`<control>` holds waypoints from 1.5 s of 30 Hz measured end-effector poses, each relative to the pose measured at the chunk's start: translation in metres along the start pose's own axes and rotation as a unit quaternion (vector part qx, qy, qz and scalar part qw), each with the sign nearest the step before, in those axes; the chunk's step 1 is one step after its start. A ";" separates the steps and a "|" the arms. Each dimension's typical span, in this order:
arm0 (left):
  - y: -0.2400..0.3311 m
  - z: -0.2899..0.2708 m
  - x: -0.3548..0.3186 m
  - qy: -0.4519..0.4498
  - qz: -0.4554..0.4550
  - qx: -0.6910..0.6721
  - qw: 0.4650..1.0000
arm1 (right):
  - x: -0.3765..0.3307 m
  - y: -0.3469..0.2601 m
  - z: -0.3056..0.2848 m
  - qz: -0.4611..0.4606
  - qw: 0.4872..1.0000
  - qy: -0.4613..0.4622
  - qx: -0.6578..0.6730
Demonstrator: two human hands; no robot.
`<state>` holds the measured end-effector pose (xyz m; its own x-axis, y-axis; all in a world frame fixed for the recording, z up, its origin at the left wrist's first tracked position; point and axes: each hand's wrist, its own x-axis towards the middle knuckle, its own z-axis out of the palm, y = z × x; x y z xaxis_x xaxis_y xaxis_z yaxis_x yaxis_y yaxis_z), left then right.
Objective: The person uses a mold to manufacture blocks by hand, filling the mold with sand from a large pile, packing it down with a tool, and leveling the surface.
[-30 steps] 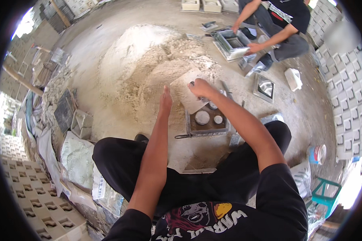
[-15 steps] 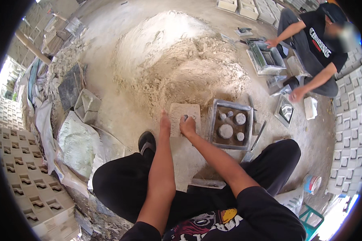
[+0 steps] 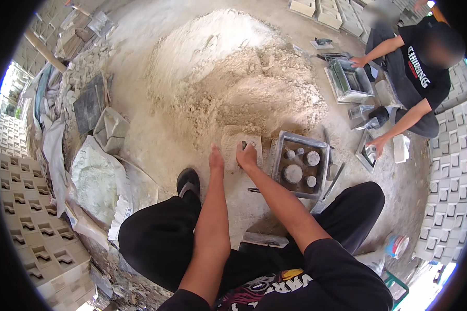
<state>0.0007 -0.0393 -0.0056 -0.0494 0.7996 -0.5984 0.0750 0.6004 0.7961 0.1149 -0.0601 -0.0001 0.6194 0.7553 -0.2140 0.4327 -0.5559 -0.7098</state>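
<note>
I squat at the foot of a sand heap [image 3: 228, 78]. A flat square sandy slab [image 3: 254, 141] lies on the ground at the heap's edge. My right hand [image 3: 247, 156] rests on the slab's near part with fingers curled on it, and a small dark spot shows at the fingertips. My left hand [image 3: 216, 158] lies stretched out flat, its fingers touching the slab's left near corner. Just right of the slab stands a grey metal mould [image 3: 282, 149] with several round cores inside.
Another person [image 3: 415, 78] squats at the upper right, hands on a second mould [image 3: 347, 83]. Patterned concrete blocks [image 3: 31, 243] are stacked at the left and at the right [image 3: 446, 197]. Bags [image 3: 96, 171] lie left of my shoe [image 3: 188, 181].
My right hand has drawn back from the slab's far side to its near part. My left hand stays at the slab's left edge. The view has shifted.
</note>
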 end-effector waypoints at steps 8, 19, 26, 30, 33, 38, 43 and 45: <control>-0.028 -0.049 0.059 -0.048 0.041 0.016 0.998 | -0.022 -0.033 -0.041 -0.135 0.988 -0.046 0.061; 0.055 0.012 -0.021 -0.091 0.101 -0.151 0.979 | -0.010 -0.037 -0.209 -0.171 0.976 -0.135 0.018; 0.050 0.072 -0.062 -0.216 0.096 -0.084 0.968 | -0.006 0.029 -0.302 -0.249 0.952 -0.171 -0.058; 0.018 0.119 -0.090 -0.244 0.117 -0.014 0.963 | 0.000 0.077 -0.332 -0.233 0.940 -0.198 -0.151; 0.000 0.114 -0.064 -0.309 0.130 0.077 0.939 | 0.000 0.071 -0.330 -0.266 0.919 -0.220 -0.191; -0.006 0.130 -0.076 -0.368 0.104 0.087 0.920 | 0.006 0.084 -0.329 -0.345 0.891 -0.228 -0.188; 0.009 0.134 -0.100 -0.358 0.087 0.029 0.929 | 0.007 0.075 -0.321 -0.323 0.881 -0.250 -0.240; 0.014 0.128 -0.098 -0.350 0.116 0.057 0.928 | 0.006 0.061 -0.311 -0.331 0.875 -0.247 -0.253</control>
<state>0.1342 -0.1100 0.0534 0.6374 0.6835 -0.3557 0.1103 0.3760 0.9200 0.3488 -0.1969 0.1642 -0.1815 0.9584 -0.2202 0.9018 0.0729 -0.4259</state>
